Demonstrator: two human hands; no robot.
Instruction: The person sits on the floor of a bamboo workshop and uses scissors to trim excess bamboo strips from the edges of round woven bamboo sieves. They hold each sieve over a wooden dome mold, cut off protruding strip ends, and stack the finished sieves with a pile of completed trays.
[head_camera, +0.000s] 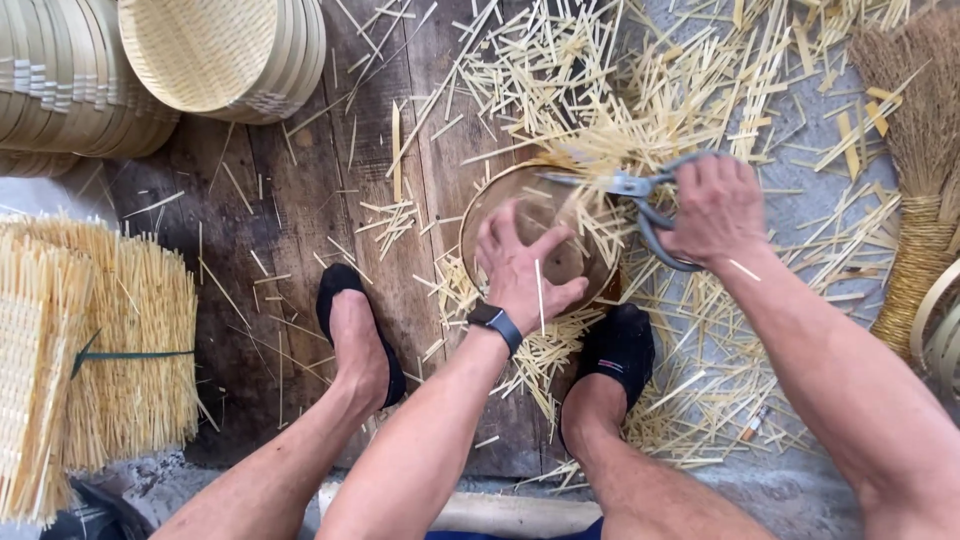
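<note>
My left hand (522, 268) presses flat on a round woven bamboo basket (500, 205) that lies upside down on the floor between my feet. A dark watch sits on that wrist. My right hand (715, 210) grips grey metal shears (625, 185), whose blades point left at the loose strip ends sticking out along the basket's far rim. Cut bamboo strips (640, 90) lie scattered thickly around the basket.
Stacked finished baskets (215, 55) stand at the top left. A tied bundle of woven bamboo mats (95, 340) lies at the left. A straw broom (925, 170) rests at the right edge. My feet wear black socks (345, 300) on dark wooden planks (300, 200).
</note>
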